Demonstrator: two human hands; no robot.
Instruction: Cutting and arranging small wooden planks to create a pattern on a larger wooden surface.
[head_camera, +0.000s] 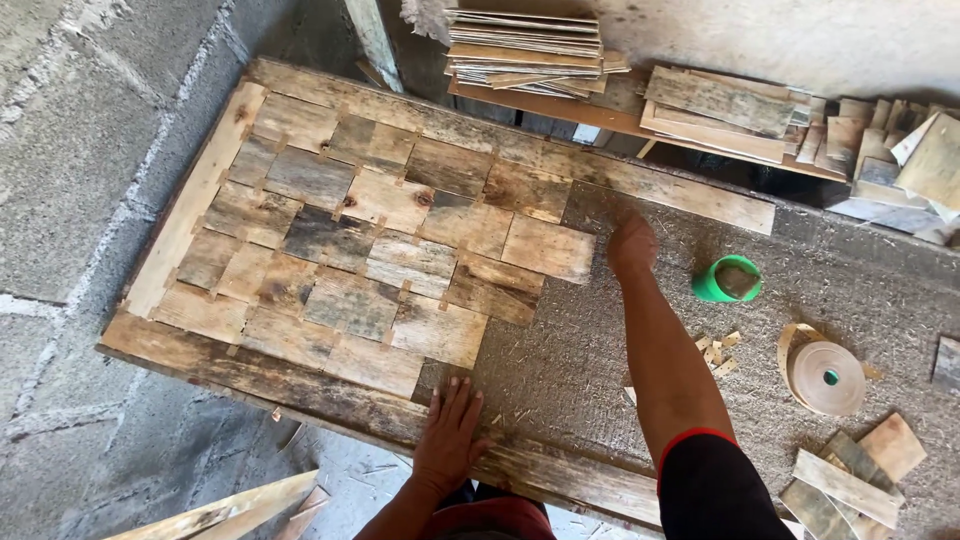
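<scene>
Big wood panel (420, 260) lies flat under both hands: a chipboard-type base w/ a frame of weathered planks around the edge, and roughly the far-left two-thirds covered w/ short reclaimed-wood tiles (350, 245) laid in offset rows, brick style. Tiles vary grey, tan, dark brown; knots and rough grain show; small light spacers sit in the gaps betw. them.

Left hand (448, 432) is flat, palm down, fingers spread a bit, pressing on the near frame plank right beside the nearest tile. Right hand (632, 243) is reached out ahead, on the bare fibrous board (560, 370) just right of the last tile in the row; seen from behind, looks loosely curled, fingers hidden, so can't tell if it pinches anything.

Right of the right arm: green cup (728, 279) w/ something brownish inside, contents unclear. Nearer, a roll of tan edge-banding strip (826, 377) lying flat, and a few small wood offcuts (716, 352) betw. arm and roll. Loose boards (850, 478) at the near right, partly cut off by the frame edge.

Beyond the right hand: stack of thin slats (525, 50) and more planks (725, 105) on a bench, top cut off. Left of the panel, grey concrete block surface (70, 150). Person's body only partly seen at bottom edge.
</scene>
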